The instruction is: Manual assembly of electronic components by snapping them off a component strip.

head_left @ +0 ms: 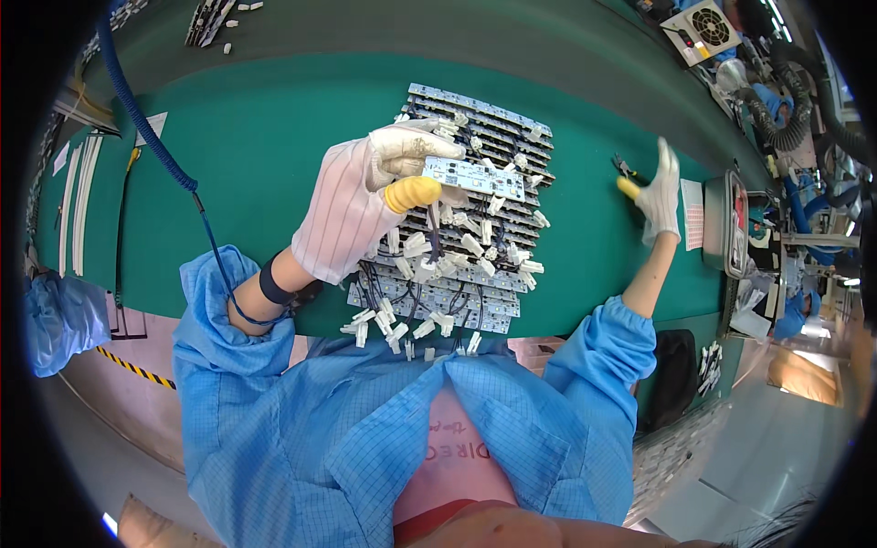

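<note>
L hand: gloved, clamped on one PCB at the PCB's L end, thumb opposing fingers. PCB is held comp. side toward the camera, over the array of like PCBs laid in rows on the green mat; long axis runs approx. L–R, R end slightly lower in view.

R hand: gloved, fingers extended, thumb well apart from them; no part visible in its grasp. Position: over R side of mat, well apart from the PCB. Cutters lie just beside the thumb; contact cannot be confirmed.

White conns on dark leads lie bunched over the array's lower rows. Which lead belongs to the held PCB: cannot tell.

Step in hand (judged): single-PCB handling, L hand only; R hand free.

Next move (judged) calls for:
1. Firm L grip on the PCB end, w/o pressing comps.
2. Leads clear of adjacent conns before any shift of the PCB; snag risk is high here.
3. If R hand is to assist, free PCB end is accessible; cutters are also within its reach.
</note>
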`<state>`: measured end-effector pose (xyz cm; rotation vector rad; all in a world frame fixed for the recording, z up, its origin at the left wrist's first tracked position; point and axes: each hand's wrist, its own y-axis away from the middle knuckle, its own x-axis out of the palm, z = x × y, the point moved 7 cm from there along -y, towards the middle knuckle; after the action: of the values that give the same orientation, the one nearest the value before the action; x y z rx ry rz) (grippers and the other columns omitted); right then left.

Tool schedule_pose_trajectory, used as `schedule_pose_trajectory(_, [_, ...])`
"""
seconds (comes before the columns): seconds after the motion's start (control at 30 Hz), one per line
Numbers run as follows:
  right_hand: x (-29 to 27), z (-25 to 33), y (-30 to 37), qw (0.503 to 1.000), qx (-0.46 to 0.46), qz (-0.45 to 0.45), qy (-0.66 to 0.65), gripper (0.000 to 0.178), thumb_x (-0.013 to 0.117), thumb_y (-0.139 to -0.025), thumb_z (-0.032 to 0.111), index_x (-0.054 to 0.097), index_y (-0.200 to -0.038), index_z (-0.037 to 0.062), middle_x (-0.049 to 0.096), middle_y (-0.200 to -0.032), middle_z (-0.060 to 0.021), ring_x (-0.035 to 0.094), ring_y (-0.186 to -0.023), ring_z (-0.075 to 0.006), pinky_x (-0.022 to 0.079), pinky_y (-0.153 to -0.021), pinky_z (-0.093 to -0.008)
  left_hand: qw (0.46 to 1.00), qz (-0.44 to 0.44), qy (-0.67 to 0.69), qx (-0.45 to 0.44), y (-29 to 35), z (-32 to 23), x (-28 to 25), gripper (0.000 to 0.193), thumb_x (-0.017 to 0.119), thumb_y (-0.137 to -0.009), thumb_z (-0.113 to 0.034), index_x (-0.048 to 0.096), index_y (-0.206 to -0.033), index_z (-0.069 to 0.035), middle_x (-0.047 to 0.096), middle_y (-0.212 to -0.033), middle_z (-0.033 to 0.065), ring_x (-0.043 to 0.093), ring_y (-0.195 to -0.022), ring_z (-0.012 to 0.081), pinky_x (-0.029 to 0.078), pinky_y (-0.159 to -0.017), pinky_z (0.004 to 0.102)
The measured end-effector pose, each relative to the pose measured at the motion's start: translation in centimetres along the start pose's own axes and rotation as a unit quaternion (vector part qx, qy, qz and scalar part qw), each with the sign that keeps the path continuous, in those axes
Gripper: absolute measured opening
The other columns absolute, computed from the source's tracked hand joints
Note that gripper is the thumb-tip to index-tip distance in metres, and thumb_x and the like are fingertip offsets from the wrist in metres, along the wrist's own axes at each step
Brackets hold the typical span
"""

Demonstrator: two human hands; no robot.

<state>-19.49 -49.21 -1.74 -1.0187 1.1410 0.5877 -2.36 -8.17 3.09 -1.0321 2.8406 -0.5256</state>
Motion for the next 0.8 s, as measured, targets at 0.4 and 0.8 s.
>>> schedule_pose_trajectory(0.4, [1.0, -3.2, 2.8, 0.99, -0.001, 0.112, -0.087, 0.08, 0.08, -0.072, 0.033, 0.042, -0.142, 0.0244, 0.037, -0.144, -0.0102, 0.036, -0.132, -0.0348, 0.034, -0.105, -0.0486, 0.988, -0.018, -0.133, 0.073, -0.2, -1.7, -1.8, 0.041, 0.064, -0.091, -0.033, 0.062, -0.113, 0.002, 0.072, -0.098, 0.0101, 0.068, -0.083, 0.0144, 0.051, -0.073, 0.0254])
schedule_pose_trajectory(0.8, [1.0, -1.2, 1.1, 0.986, 0.064, 0.109, -0.104, 0.042, 0.059, -0.086, 0.005, 0.056, -0.127, 0.0187, 0.055, -0.116, -0.0166, 0.053, -0.107, -0.0377, 0.044, -0.092, -0.043, 0.98, -0.008, -0.2, 0.011, 2.3, -6.4, 1.3, 0.049, 0.061, -0.092, -0.043, 0.062, -0.113, 0.001, 0.072, -0.092, 0.0111, 0.06, -0.111, 0.0206, 0.041, -0.101, 0.0357])
